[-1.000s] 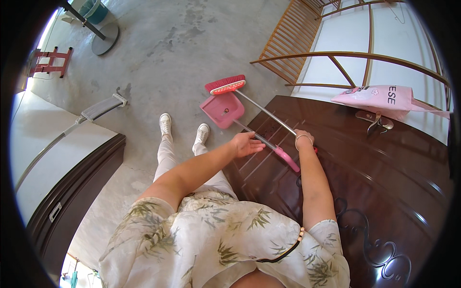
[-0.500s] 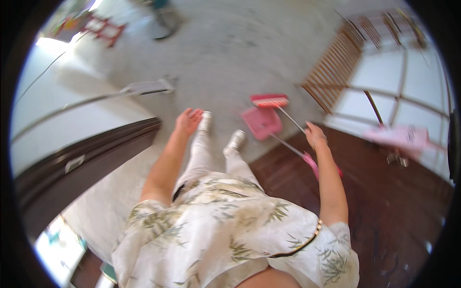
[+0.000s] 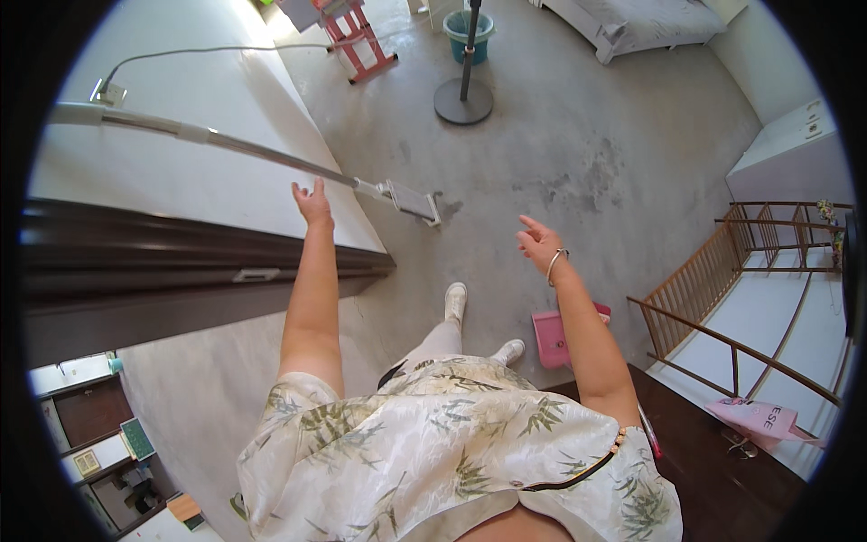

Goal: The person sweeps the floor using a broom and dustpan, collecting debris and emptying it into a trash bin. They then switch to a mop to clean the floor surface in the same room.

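A flat mop (image 3: pixel 312 168) with a metal pole leans against the white wall, its flat head on the grey floor. Just below the pole is my left hand (image 3: pixel 313 206), fingers spread and holding nothing; whether it touches the pole I cannot tell. My right hand (image 3: pixel 540 246) is out over the floor, bangle on the wrist, fingers apart and empty. Beneath my right forearm lies a pink dustpan (image 3: pixel 549 338), partly hidden by the arm. A bit of a red broom head (image 3: pixel 602 312) shows beside it.
A round black stand base (image 3: pixel 463 101) and a teal bucket (image 3: pixel 470 41) are ahead. Near the wall is a red folding frame (image 3: pixel 361 45). To the right stand a wooden slatted rack (image 3: pixel 695 298) and a pink bag (image 3: pixel 757 421). A dark door edge (image 3: pixel 181 262) juts in at left.
My view has turned left and forward. My right hand has left the broom and dustpan handles and come inward. My left hand has risen near the mop pole.
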The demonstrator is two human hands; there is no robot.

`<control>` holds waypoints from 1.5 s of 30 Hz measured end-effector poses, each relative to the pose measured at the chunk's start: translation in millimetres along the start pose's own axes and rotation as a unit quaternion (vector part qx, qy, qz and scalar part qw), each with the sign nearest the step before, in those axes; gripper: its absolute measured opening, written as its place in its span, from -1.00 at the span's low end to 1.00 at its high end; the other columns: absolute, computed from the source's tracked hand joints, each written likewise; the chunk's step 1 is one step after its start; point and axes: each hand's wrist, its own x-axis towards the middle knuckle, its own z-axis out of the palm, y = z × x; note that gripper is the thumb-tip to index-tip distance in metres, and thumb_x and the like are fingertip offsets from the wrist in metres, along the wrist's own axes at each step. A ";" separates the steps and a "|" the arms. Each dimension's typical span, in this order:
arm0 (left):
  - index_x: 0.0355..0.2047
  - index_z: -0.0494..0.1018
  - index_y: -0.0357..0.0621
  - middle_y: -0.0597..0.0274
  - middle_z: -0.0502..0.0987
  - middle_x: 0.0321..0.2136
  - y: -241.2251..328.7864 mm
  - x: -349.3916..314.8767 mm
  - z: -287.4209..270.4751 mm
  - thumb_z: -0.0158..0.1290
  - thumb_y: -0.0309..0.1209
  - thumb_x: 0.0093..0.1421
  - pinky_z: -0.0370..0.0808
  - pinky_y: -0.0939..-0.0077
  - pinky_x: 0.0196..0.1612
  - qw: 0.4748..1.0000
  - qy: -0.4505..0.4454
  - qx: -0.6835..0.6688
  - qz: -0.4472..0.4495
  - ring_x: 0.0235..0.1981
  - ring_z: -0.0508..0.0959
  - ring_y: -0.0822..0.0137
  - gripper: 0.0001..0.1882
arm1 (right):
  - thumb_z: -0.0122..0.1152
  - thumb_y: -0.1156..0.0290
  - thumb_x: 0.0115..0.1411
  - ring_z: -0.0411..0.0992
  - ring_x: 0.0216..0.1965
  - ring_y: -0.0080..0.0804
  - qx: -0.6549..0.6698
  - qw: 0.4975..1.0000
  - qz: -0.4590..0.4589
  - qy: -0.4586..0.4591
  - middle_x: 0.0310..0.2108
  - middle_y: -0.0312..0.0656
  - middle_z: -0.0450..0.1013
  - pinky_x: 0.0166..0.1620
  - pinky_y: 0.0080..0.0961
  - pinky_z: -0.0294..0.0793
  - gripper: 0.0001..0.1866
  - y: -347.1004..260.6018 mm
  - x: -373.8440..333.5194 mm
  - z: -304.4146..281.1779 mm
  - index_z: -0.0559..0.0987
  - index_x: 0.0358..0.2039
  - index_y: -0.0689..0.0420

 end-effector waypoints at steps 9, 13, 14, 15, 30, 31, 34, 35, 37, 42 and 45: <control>-0.21 0.31 -0.19 0.26 0.40 -0.29 34.8 73.0 16.6 0.02 -0.51 0.05 0.27 0.60 -0.12 0.981 -0.067 -0.181 0.032 -0.24 0.37 0.44 -0.73 | 0.08 0.38 0.05 0.33 -0.50 -0.65 0.048 0.999 -0.017 -0.015 -0.41 -0.31 0.41 -0.47 -0.70 0.34 -0.54 -95.6 57.6 39.3 0.33 0.01 0.11; -0.29 0.36 -0.18 0.36 0.41 -0.39 55.4 42.1 53.7 0.03 -0.49 0.06 0.32 0.67 -0.23 0.964 -0.147 -0.182 0.128 -0.36 0.38 0.52 -0.82 | 0.08 0.37 0.06 0.32 -0.50 -0.66 0.057 0.998 -0.039 -0.014 -0.42 -0.33 0.41 -0.46 -0.70 0.34 -0.55 -129.9 59.9 45.4 0.34 0.00 0.11; -0.28 0.36 -0.18 0.36 0.41 -0.39 59.6 33.0 65.1 0.03 -0.49 0.06 0.32 0.67 -0.25 0.962 -0.165 -0.152 0.157 -0.38 0.36 0.54 -0.81 | 0.08 0.37 0.06 0.32 -0.49 -0.66 0.059 0.997 -0.042 -0.015 -0.43 -0.33 0.41 -0.46 -0.70 0.34 -0.55 -139.8 59.7 46.2 0.34 0.00 0.11; -0.29 0.36 -0.18 0.37 0.41 -0.41 64.7 22.3 79.2 0.03 -0.49 0.06 0.32 0.68 -0.28 0.956 -0.180 -0.152 0.174 -0.39 0.36 0.55 -0.81 | 0.08 0.38 0.06 0.32 -0.49 -0.67 0.066 0.996 -0.056 -0.017 -0.43 -0.34 0.41 -0.45 -0.70 0.34 -0.55 -148.5 61.1 45.6 0.34 0.00 0.12; -0.31 0.34 -0.11 0.13 0.45 -0.38 127.5 -251.8 272.3 0.05 -0.46 -0.08 0.35 0.30 -0.25 0.835 -0.453 0.073 0.305 -0.29 0.42 0.05 -0.74 | 0.10 0.25 0.09 0.36 -0.24 -0.49 0.235 0.881 -0.355 0.208 -0.25 -0.20 0.41 -0.14 -0.54 0.34 -0.59 -231.2 52.0 -120.6 0.36 -0.12 0.25; -0.30 0.34 -0.11 0.13 0.45 -0.37 123.8 -265.5 285.1 0.04 -0.46 -0.08 0.36 0.30 -0.25 0.832 -0.453 0.072 0.313 -0.29 0.42 0.06 -0.73 | 0.10 0.25 0.09 0.37 -0.27 -0.47 0.254 0.884 -0.320 0.225 -0.30 -0.20 0.43 -0.16 -0.52 0.36 -0.63 -226.7 51.4 -141.2 0.39 -0.17 0.24; -0.25 0.34 -0.15 0.11 0.45 -0.35 92.7 -297.3 325.9 0.01 -0.49 -0.07 0.36 0.31 -0.23 0.830 -0.448 0.068 0.324 -0.28 0.43 0.09 -0.70 | 0.14 0.27 0.06 0.40 -0.46 -0.40 0.312 0.888 -0.236 0.242 -0.58 -0.24 0.41 -0.27 -0.46 0.40 -0.79 -206.4 64.1 -208.1 0.42 -0.49 0.15; -0.24 0.34 -0.17 0.09 0.45 -0.34 72.9 -300.0 337.8 0.00 -0.50 -0.07 0.37 0.33 -0.23 0.836 -0.442 0.067 0.318 -0.27 0.43 0.11 -0.69 | 0.14 0.27 0.06 0.39 -0.47 -0.40 0.327 0.888 -0.222 0.237 -0.60 -0.24 0.39 -0.28 -0.46 0.39 -0.78 -197.6 69.3 -225.6 0.40 -0.53 0.14; -0.22 0.34 -0.21 0.08 0.45 -0.33 27.6 -300.9 360.3 -0.03 -0.49 -0.05 0.37 0.33 -0.22 0.875 -0.415 0.097 0.230 -0.26 0.44 0.15 -0.68 | 0.15 0.29 0.05 0.37 -0.52 -0.37 0.361 0.883 -0.190 0.231 -0.67 -0.27 0.33 -0.29 -0.42 0.38 -0.76 -188.0 79.4 -254.3 0.34 -0.61 0.10; -0.22 0.34 -0.22 0.10 0.43 -0.39 -2.8 -322.0 394.4 -0.08 -0.30 0.08 0.40 0.28 -0.25 0.850 -0.389 0.089 -0.345 -0.28 0.44 0.20 -0.69 | 0.16 0.30 0.04 0.35 -0.54 -0.39 0.419 0.862 -0.167 0.230 -0.68 -0.24 0.33 -0.30 -0.40 0.38 -0.73 -147.4 109.3 -318.2 0.33 -0.66 0.11; -0.22 0.30 -0.27 0.11 0.41 -0.45 20.4 -335.9 431.6 -0.15 -0.18 0.15 0.44 0.33 -0.37 0.800 -0.296 -0.041 -0.520 -0.39 0.44 0.20 -0.63 | 0.15 0.30 0.05 0.35 -0.53 -0.38 0.418 0.868 -0.173 0.204 -0.68 -0.24 0.33 -0.29 -0.39 0.37 -0.73 -152.5 123.9 -339.4 0.32 -0.65 0.10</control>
